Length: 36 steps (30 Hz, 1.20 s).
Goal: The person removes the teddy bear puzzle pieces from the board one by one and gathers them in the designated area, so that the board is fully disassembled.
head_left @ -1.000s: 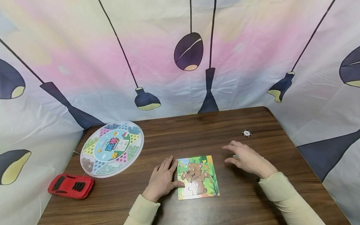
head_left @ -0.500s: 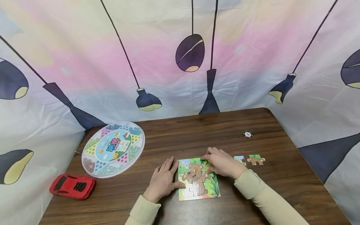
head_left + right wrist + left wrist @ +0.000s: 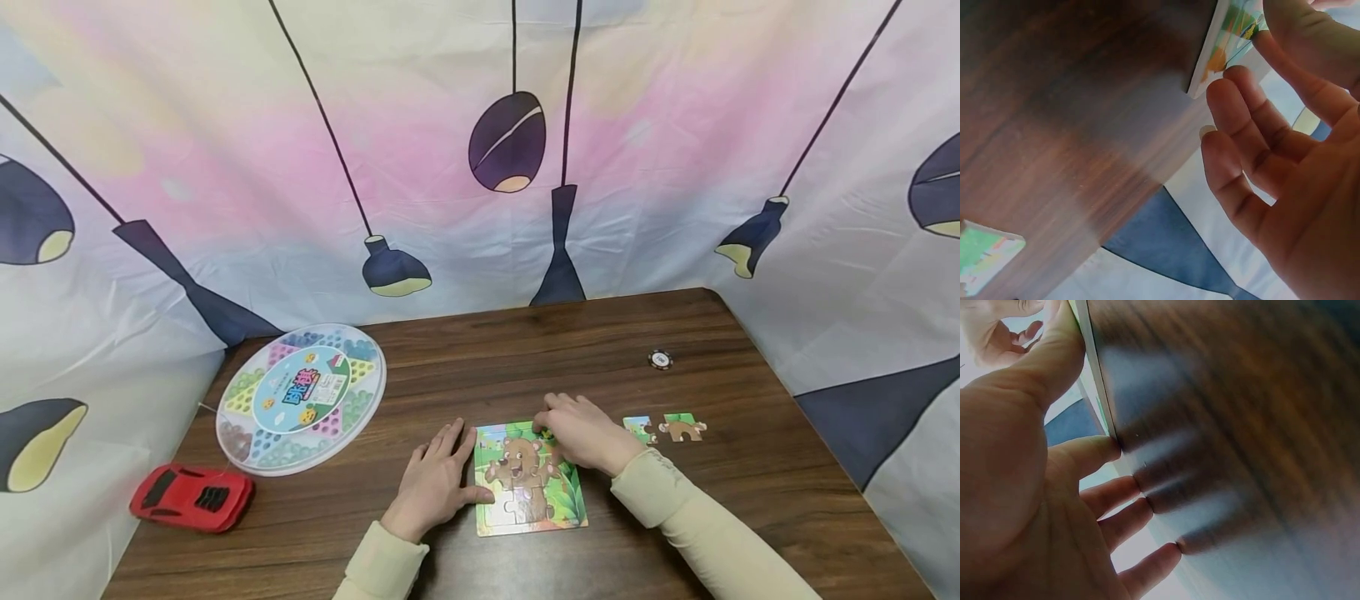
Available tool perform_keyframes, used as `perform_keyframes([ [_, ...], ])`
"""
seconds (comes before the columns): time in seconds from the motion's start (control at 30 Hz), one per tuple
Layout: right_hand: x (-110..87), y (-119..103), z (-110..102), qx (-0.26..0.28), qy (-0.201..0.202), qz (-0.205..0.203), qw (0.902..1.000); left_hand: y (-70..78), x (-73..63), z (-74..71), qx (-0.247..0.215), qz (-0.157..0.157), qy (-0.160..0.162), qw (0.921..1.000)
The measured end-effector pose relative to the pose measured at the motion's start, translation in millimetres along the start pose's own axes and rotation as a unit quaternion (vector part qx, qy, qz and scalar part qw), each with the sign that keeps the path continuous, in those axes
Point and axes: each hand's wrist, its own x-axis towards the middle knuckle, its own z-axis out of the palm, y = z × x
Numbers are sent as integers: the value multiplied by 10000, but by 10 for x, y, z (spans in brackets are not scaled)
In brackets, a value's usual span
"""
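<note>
A square jigsaw puzzle (image 3: 516, 477) with a brown bear on green lies on the wooden table. My left hand (image 3: 431, 485) rests flat along its left side, fingers straight and thumb over the lower left edge. In the left wrist view, the fingertips of this left hand (image 3: 1016, 487) touch the tabletop. At the top right corner, my right hand (image 3: 588, 435) pinches a puzzle piece with thumb and index finger, mostly hidden by the hand. The right wrist view shows the other fingers of my right hand (image 3: 1297, 178) bent beside the puzzle's corner (image 3: 1213, 62).
Two loose pieces, one with sky (image 3: 636, 426) and one with a bear's arm (image 3: 682, 427), lie right of the puzzle. A poker chip (image 3: 660, 359) is farther back. At left are a round Chinese checkers set (image 3: 300, 392) and a red toy car (image 3: 192, 497).
My right hand has moved left from over the loose pieces to the puzzle's top right corner, uncovering them. It then shifted slightly left. My left hand has stayed put.
</note>
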Motion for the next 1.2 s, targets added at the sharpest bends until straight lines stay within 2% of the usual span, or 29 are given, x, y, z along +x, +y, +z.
perform_keyframes([
  [0.8, 86, 76, 13, 191, -476, 159, 9986, 7, 20, 2, 82, -31, -86, 9999],
  [1.2, 108, 82, -37, 241, -699, -99, 9972, 11, -4, -15, 63, 3, -42, 10000],
])
